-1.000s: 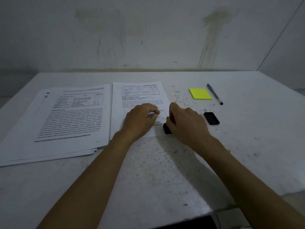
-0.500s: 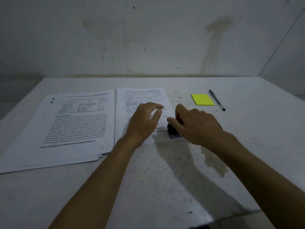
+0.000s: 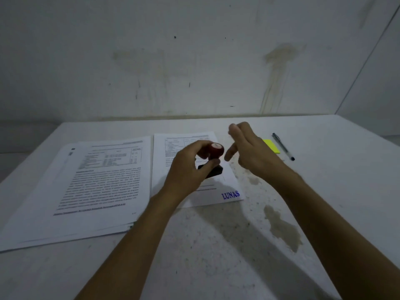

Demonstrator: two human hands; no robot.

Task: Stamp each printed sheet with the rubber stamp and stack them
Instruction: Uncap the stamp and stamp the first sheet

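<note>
I am holding the rubber stamp (image 3: 213,158), with its rounded dark-red knob and black rectangular base, in my left hand (image 3: 188,167); my fingers are curling over the knob and my thumb is pressing against its neck. The stamp is hanging tilted just above the single printed white sheet (image 3: 195,169), which is carrying a blue "LUNAS" mark (image 3: 230,195) on the corner nearest me. My right hand (image 3: 249,148) is hovering just right of the stamp with fingers spread loose, gripping nothing. Left of the stamp, a fanned stack of printed white paper (image 3: 86,187) is lying flat. Right of it, beyond my right hand, a yellow sticky-note pad (image 3: 272,146) and a dark pen (image 3: 283,146) are sitting. Everything is resting on a speckled, stained white table (image 3: 216,245) against a scuffed, streaked pale wall (image 3: 194,61).
</note>
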